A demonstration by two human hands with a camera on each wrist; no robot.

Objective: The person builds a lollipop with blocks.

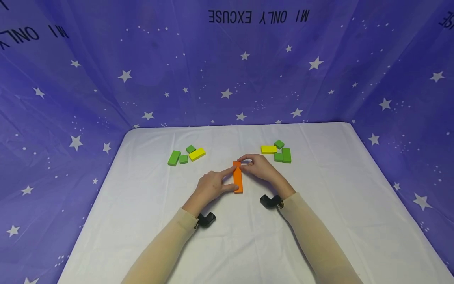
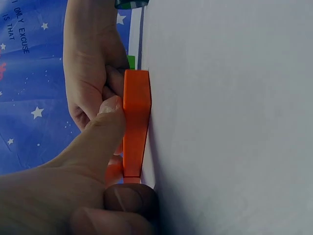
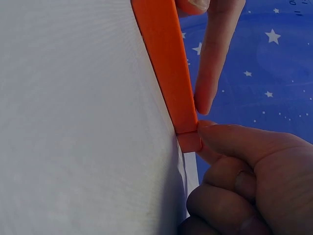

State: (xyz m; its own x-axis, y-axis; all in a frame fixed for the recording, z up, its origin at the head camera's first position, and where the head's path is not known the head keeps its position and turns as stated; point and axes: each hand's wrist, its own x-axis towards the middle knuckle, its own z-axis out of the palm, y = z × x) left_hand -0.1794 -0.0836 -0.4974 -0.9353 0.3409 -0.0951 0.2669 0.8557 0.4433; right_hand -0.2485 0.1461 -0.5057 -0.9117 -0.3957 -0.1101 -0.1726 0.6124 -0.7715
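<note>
Orange rectangular block (image 1: 238, 178) is lying lengthwise on the white cloth (image 1: 227, 244), mid-table, its near end pointing toward the person. At its far end a small orange block (image 3: 190, 142) is sitting flush in line, a thin seam showing between them; fingertips are covering part of this smaller piece.

Left hand (image 1: 210, 185) is spreading thumb and index finger wide along the long block and touching it with both; its remaining fingers are largely hiding beneath the hand in the head view. Right hand (image 1: 261, 167) is pinching the small orange block between thumb and index finger, other fingers curling. The right wrist view is cutting off the long block's near end. In the left wrist view only a sliver of green is showing behind the right hand, too little to identify.

Farther out, yellow and green blocks are lying in a left cluster (image 1: 183, 159) and a right cluster (image 1: 286, 155), both well inside the far table edge. Broad white cloth is extending from the hands toward either side edge; the near edge is falling outside the frame, as are the upper sleeves (image 1: 319, 236).
</note>
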